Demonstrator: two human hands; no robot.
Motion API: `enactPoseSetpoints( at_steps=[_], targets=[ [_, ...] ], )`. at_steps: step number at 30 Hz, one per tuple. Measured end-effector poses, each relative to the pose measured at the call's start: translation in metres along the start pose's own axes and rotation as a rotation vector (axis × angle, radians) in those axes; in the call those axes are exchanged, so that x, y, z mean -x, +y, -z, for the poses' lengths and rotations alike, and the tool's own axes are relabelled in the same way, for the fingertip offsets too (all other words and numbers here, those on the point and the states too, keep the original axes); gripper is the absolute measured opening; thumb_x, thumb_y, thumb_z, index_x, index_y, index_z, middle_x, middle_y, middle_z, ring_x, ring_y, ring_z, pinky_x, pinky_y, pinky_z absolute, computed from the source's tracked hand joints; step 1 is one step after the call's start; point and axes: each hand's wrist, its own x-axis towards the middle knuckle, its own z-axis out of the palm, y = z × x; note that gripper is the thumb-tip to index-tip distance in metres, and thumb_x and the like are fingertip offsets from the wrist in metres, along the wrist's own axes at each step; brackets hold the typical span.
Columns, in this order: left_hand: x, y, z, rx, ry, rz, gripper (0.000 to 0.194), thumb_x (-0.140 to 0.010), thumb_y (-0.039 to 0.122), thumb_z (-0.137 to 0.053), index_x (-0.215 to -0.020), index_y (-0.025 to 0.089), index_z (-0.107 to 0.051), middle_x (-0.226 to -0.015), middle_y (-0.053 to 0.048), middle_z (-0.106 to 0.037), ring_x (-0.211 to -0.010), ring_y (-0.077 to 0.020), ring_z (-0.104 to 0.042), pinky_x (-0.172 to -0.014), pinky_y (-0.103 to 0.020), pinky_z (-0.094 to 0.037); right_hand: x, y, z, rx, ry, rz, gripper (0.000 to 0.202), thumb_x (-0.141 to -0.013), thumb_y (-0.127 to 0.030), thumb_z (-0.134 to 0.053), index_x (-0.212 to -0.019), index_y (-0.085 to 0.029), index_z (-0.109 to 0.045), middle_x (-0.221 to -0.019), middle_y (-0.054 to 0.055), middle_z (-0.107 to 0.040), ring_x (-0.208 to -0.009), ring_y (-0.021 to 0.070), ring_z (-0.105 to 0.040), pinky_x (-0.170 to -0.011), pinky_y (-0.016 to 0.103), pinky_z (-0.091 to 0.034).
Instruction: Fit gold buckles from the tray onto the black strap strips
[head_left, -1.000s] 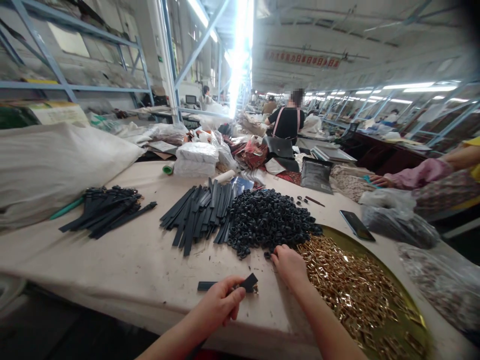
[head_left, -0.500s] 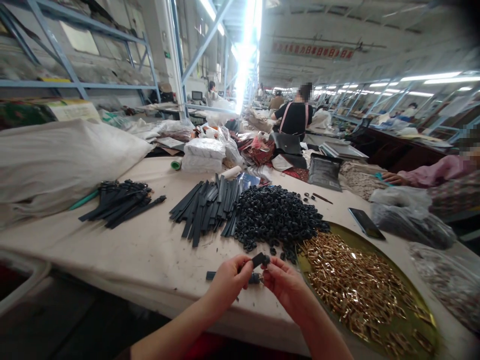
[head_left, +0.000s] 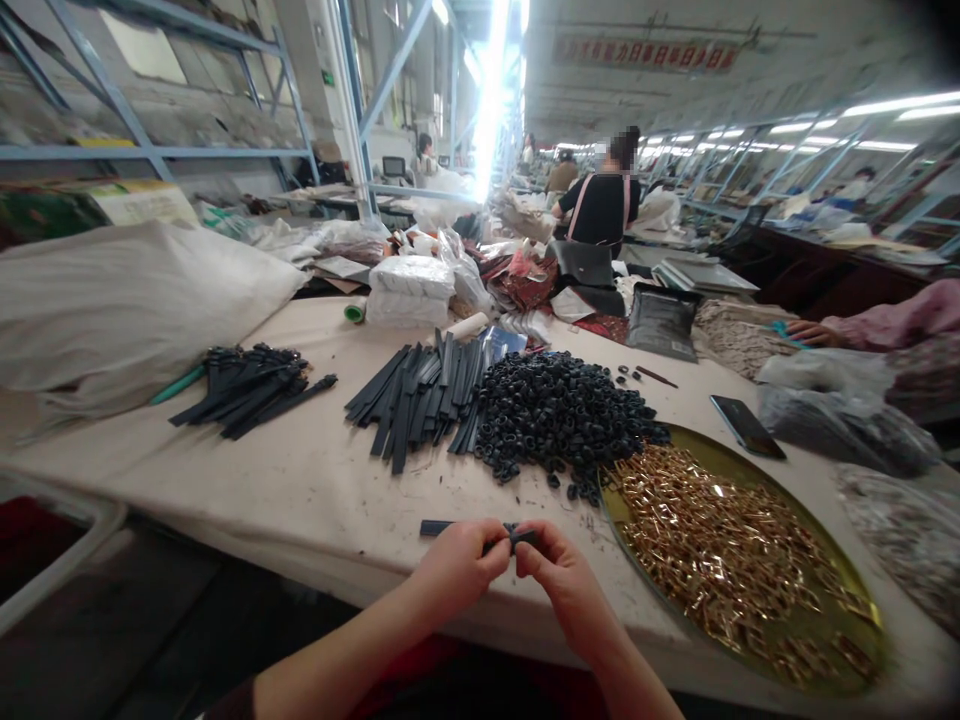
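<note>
Near the table's front edge, my left hand point(head_left: 466, 560) and my right hand point(head_left: 551, 555) meet, both closed with fingertips on a dark strap point(head_left: 523, 537). Its far part is hidden by the fingers. Another length of dark strap point(head_left: 435, 527) sticks out to the left behind my left hand. Beyond the hands lie a heap of small black loops point(head_left: 562, 410) and a fan of flat black straps point(head_left: 420, 395). A round gold tray point(head_left: 862, 610) holds many gold metal buckles point(head_left: 720, 550). A bunch of straps with knotted ends point(head_left: 251, 390) lies at the left.
A phone point(head_left: 748, 427) and a filled plastic bag point(head_left: 840, 410) lie right of the tray. A large white cloth bundle point(head_left: 142, 300) covers the left back. Wrapped white packs point(head_left: 411, 290) stand behind the straps. A person's hand point(head_left: 814, 333) is at the far right.
The view has shifted slightly. The strap between my hands has turned from slanting upward to lying lower and flatter, and my fingers have closed in nearer each other around it.
</note>
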Motion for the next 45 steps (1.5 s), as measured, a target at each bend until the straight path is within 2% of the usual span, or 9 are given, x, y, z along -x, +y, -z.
enactPoseSetpoints(
  at_steps=[3,6,12,17,26,29,35,41,45],
  targets=[
    [0.003,0.004,-0.004,0.119,0.002,-0.026,0.023,-0.081,0.031,-0.038,-0.086,0.017,-0.056,-0.058,0.005,-0.049,-0.054,-0.0098,-0.044,-0.052,-0.022,-0.029,0.001,0.005,-0.002,-0.108,0.077,-0.005,0.027,-0.065,-0.038,-0.068,-0.080,-0.018,-0.058,-0.066,-0.004,-0.053,-0.059,0.0080,-0.043,-0.060,0.023,-0.036],
    [0.005,0.001,-0.005,0.238,-0.013,-0.055,0.033,-0.078,0.021,-0.040,-0.111,0.017,-0.044,-0.071,0.003,-0.057,-0.060,-0.0102,-0.048,-0.058,-0.021,-0.034,0.005,0.009,-0.006,-0.169,0.123,-0.017,0.028,-0.063,-0.040,-0.069,-0.078,-0.019,-0.056,-0.064,-0.005,-0.052,-0.057,0.0076,-0.042,-0.058,0.022,-0.035],
    [0.007,-0.006,-0.004,0.311,0.008,-0.036,0.026,-0.076,0.016,-0.040,-0.101,0.017,-0.046,-0.067,0.004,-0.056,-0.058,-0.0094,-0.047,-0.057,-0.021,-0.034,0.015,0.006,-0.014,-0.251,0.074,-0.001,0.040,-0.075,-0.055,-0.048,-0.079,-0.017,-0.058,-0.064,0.000,-0.055,-0.061,0.0105,-0.048,-0.062,0.024,-0.039],
    [0.011,-0.003,-0.004,0.246,0.000,0.019,0.028,-0.077,0.026,-0.048,-0.103,0.020,-0.046,-0.069,0.004,-0.056,-0.061,-0.0111,-0.050,-0.057,-0.021,-0.035,0.018,0.007,-0.014,-0.403,-0.005,-0.172,0.020,-0.070,-0.036,-0.065,-0.077,-0.019,-0.056,-0.072,-0.003,-0.055,-0.060,0.0066,-0.046,-0.056,0.019,-0.038],
    [0.011,-0.007,-0.004,-0.061,-0.015,0.090,0.023,-0.075,0.035,-0.051,-0.092,0.020,-0.053,-0.075,0.000,-0.062,-0.069,-0.0159,-0.054,-0.059,-0.024,-0.036,0.020,0.013,-0.016,-0.558,-0.258,-0.403,0.033,-0.064,-0.037,-0.070,-0.087,-0.017,-0.057,-0.064,-0.004,-0.050,-0.054,0.0046,-0.043,-0.052,0.017,-0.035],
    [0.010,-0.011,-0.005,-0.101,-0.039,0.076,0.020,-0.075,0.038,-0.050,-0.081,0.020,-0.056,-0.076,0.000,-0.063,-0.070,-0.0161,-0.055,-0.057,-0.023,-0.035,0.021,0.018,-0.016,-0.563,-0.243,-0.372,0.024,-0.067,-0.033,-0.068,-0.077,-0.017,-0.055,-0.063,-0.005,-0.048,-0.054,0.0046,-0.040,-0.051,0.016,-0.033],
    [0.014,-0.003,0.002,0.030,-0.009,0.049,0.016,-0.074,0.032,-0.053,-0.084,0.020,-0.058,-0.082,0.001,-0.064,-0.077,-0.0152,-0.055,-0.065,-0.024,-0.038,0.018,0.020,-0.014,-0.377,-0.066,-0.194,0.025,-0.068,-0.037,-0.066,-0.070,-0.017,-0.051,-0.063,-0.003,-0.049,-0.059,0.0082,-0.043,-0.058,0.020,-0.036],
    [0.017,-0.006,0.005,0.303,-0.113,0.100,0.023,-0.070,0.023,-0.053,-0.091,0.017,-0.059,-0.086,-0.001,-0.063,-0.078,-0.0150,-0.054,-0.066,-0.024,-0.040,0.007,0.027,-0.009,0.145,0.259,0.027,0.031,-0.068,-0.043,-0.062,-0.082,-0.019,-0.047,-0.062,-0.005,-0.048,-0.054,0.0093,-0.043,-0.055,0.023,-0.036],
    [0.016,-0.014,0.002,0.559,-0.249,0.164,0.030,-0.068,0.022,-0.054,-0.096,0.013,-0.057,-0.080,-0.003,-0.062,-0.072,-0.0140,-0.055,-0.064,-0.024,-0.042,0.010,0.028,-0.003,0.315,0.072,0.040,0.028,-0.070,-0.038,-0.058,-0.090,-0.020,-0.049,-0.060,-0.006,-0.048,-0.052,0.0083,-0.041,-0.049,0.021,-0.033]
  ],
)
